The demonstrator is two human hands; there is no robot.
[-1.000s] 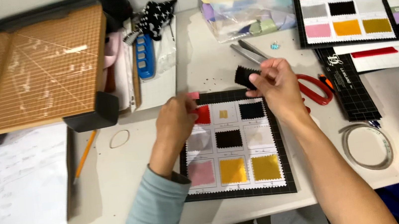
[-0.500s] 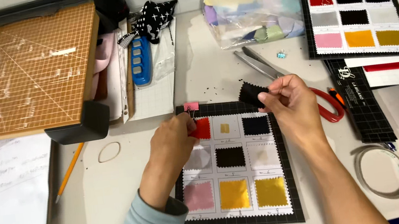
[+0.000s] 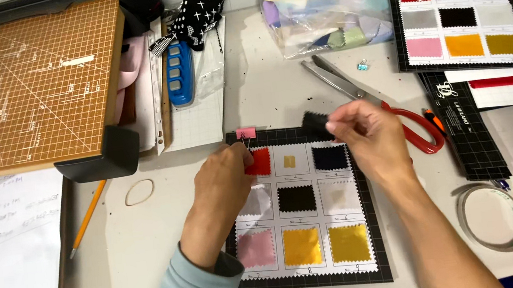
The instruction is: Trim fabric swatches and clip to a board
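A black swatch card [image 3: 374, 240] lies in front of me, with a grid of small fabric squares in red, navy, black, pale, pink and gold. My left hand [image 3: 225, 180] presses on its upper left, fingertips on the red swatch [image 3: 260, 161] just below a pink binder clip [image 3: 245, 134]. Above the card's top edge, my right hand [image 3: 368, 137] pinches a small black fabric piece [image 3: 316, 122] with a pinked edge.
Red-handled scissors [image 3: 409, 123] lie right of my right hand. A second filled swatch card [image 3: 461, 18] and a bag of fabric scraps [image 3: 331, 10] sit at the back. A paper cutter [image 3: 31, 86] is at the left, with a pencil [image 3: 88, 218], a rubber band [image 3: 139, 192] and a tape roll [image 3: 491, 217].
My right hand has drawn the black fabric piece slightly left, over the card's top edge. The left hand stays on the red swatch. The view has shifted a little.
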